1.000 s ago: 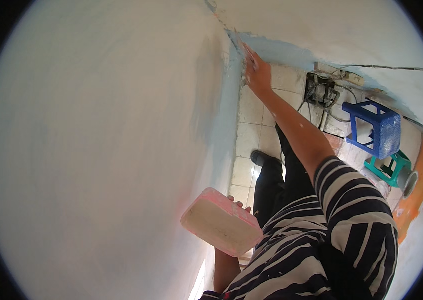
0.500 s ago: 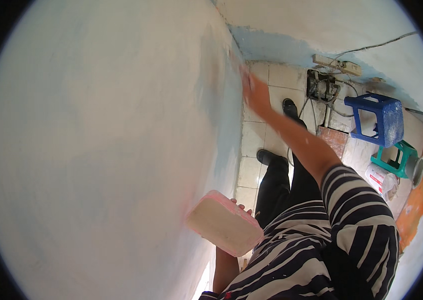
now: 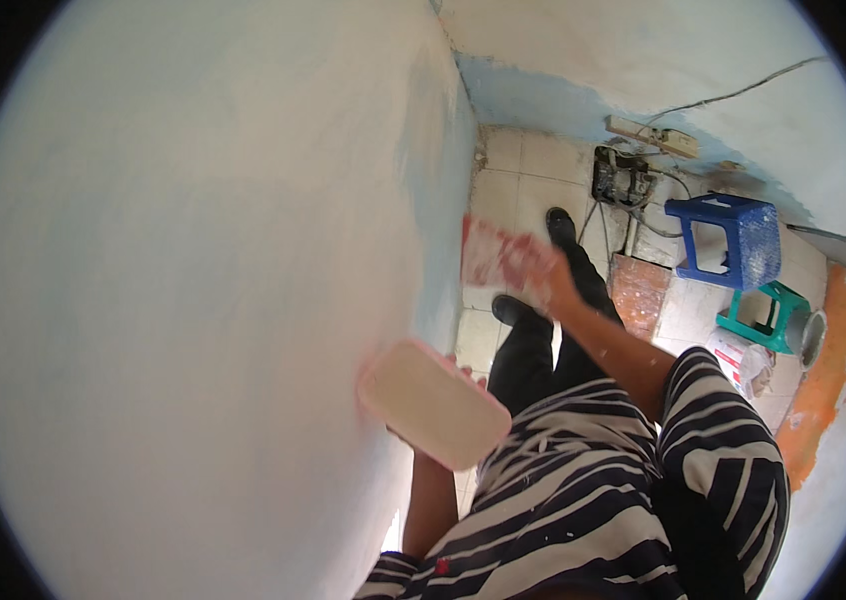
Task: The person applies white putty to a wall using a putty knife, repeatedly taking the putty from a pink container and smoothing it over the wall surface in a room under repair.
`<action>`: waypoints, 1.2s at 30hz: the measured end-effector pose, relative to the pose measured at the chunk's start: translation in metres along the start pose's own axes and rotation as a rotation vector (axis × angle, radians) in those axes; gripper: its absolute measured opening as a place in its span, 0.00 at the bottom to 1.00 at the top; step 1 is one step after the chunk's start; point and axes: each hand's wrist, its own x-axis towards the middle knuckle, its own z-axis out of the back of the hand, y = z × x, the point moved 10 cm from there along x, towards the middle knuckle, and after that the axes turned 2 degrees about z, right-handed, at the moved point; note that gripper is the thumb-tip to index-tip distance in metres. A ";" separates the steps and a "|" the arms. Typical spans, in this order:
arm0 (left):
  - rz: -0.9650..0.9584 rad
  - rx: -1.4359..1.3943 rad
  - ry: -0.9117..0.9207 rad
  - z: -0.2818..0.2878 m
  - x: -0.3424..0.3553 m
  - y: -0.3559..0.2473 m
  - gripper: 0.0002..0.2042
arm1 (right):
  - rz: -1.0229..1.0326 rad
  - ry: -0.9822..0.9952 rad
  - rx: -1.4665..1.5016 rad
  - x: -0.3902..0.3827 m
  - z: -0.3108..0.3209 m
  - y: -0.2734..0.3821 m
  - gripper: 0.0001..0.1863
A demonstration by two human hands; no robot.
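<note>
Right hand drawn back from the far corner; spreader now seen against the floor tiles (image 3: pixel 518 190).
Your right hand (image 3: pixel 551 277), motion-blurred, grips a flat red spreader (image 3: pixel 493 252) with pale smears; half a second ago that hand was farther off, by the foot of the left wall (image 3: pixel 243 300), and it is now nearer you and a little to the right, blade in plainer view. Blade's left edge lies beside the wall; cannot tell if they touch. Your left hand (image 3: pixel 467 370) holds the pink rectangular tub (image 3: pixel 435 405), fingers curled at its right side, palm hidden; tub has shifted slightly left and farther, still on the near side of the spreader. Blue stool (image 3: pixel 758 240) and green stool (image 3: pixel 793 315) remain at right.
</note>
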 end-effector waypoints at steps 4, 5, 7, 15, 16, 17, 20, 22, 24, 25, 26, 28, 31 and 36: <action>-0.005 -0.192 0.502 -0.093 -0.014 -0.008 0.43 | 0.045 -0.092 0.020 -0.004 -0.037 0.129 0.19; -0.080 -0.186 0.523 -0.111 -0.017 -0.012 0.44 | 0.098 -0.074 0.032 -0.014 -0.060 0.159 0.20; -0.132 -0.145 0.549 -0.115 0.001 -0.017 0.43 | 0.190 -0.001 0.012 -0.032 -0.092 0.208 0.22; -0.715 0.221 0.577 -0.239 -0.047 -0.031 0.30 | 0.370 0.201 -0.429 -0.114 -0.178 0.346 0.28; -0.824 0.274 0.547 -0.251 -0.067 -0.037 0.26 | 0.357 0.227 -0.556 -0.127 -0.192 0.350 0.28; -0.890 0.285 0.533 -0.258 -0.075 -0.039 0.24 | 0.359 0.258 -0.696 -0.134 -0.205 0.356 0.28; -1.267 0.724 0.351 -0.279 -0.109 -0.035 0.25 | 0.443 0.371 -1.202 -0.148 -0.231 0.369 0.28; -1.271 0.832 0.249 -0.285 -0.111 -0.025 0.29 | 0.450 0.445 -1.297 -0.152 -0.244 0.371 0.28; -1.183 0.795 0.209 -0.293 -0.108 -0.017 0.33 | 0.502 0.629 -1.290 -0.153 -0.260 0.366 0.29; -0.906 0.304 0.601 -0.312 -0.108 -0.002 0.34 | 0.460 0.651 -1.341 -0.149 -0.259 0.363 0.29; -0.578 -0.191 0.942 -0.330 -0.112 0.014 0.35 | 0.458 0.670 -1.339 -0.146 -0.258 0.364 0.29; -0.616 -0.186 0.937 -0.334 -0.105 0.022 0.37 | 0.433 0.737 -1.402 -0.139 -0.255 0.359 0.29; -0.634 -0.182 0.969 -0.344 -0.107 0.030 0.39 | 0.371 0.783 -1.432 -0.127 -0.245 0.350 0.29; -0.738 -0.182 0.975 -0.348 -0.092 0.026 0.36 | 0.341 0.873 -1.352 -0.109 -0.239 0.330 0.29</action>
